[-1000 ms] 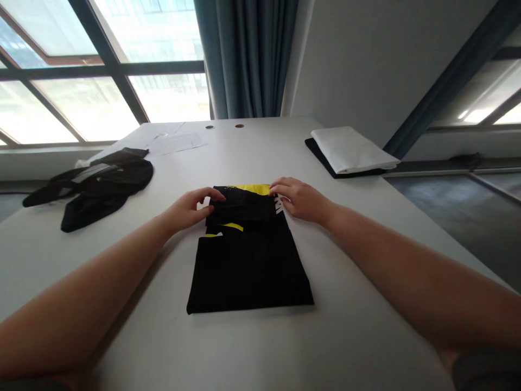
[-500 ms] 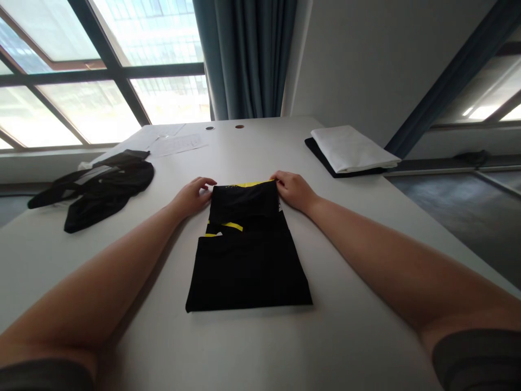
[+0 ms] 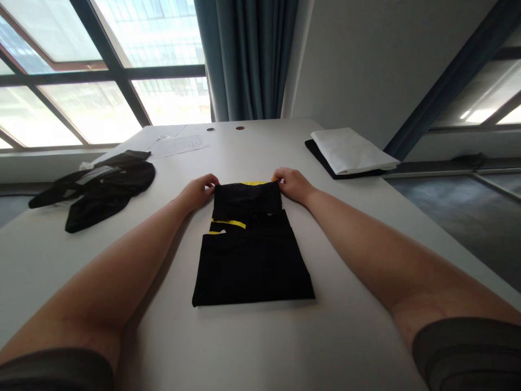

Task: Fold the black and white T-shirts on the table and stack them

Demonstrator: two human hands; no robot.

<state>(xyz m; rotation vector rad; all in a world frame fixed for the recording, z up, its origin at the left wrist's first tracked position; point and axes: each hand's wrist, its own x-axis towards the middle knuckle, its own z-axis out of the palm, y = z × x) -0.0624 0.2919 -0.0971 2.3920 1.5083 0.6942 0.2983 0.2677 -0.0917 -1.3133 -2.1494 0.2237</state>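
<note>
A black garment (image 3: 253,269) with yellow stripes and trim lies folded into a narrow rectangle on the white table, its ends turned inward and a small gap between them. My left hand (image 3: 198,191) pinches the far left corner of the far fold. At the opposite corner, my right hand (image 3: 293,184) has its thumb and fingers closed on the cloth. A strip of yellow shows along the far edge between both hands. Whether the garment is a shirt I cannot tell.
Crumpled dark cloth (image 3: 116,182) lies on the table (image 3: 252,347) at left, near a sheet of paper (image 3: 179,145). Folded white cloth (image 3: 352,149) rests on a black piece (image 3: 319,155) at right. Beyond stand a window and a blue curtain (image 3: 248,60).
The garment has shifted slightly right and away from me. My left fingers, looser before, have closed on its corner. More of the yellow stripe shows in the gap.
</note>
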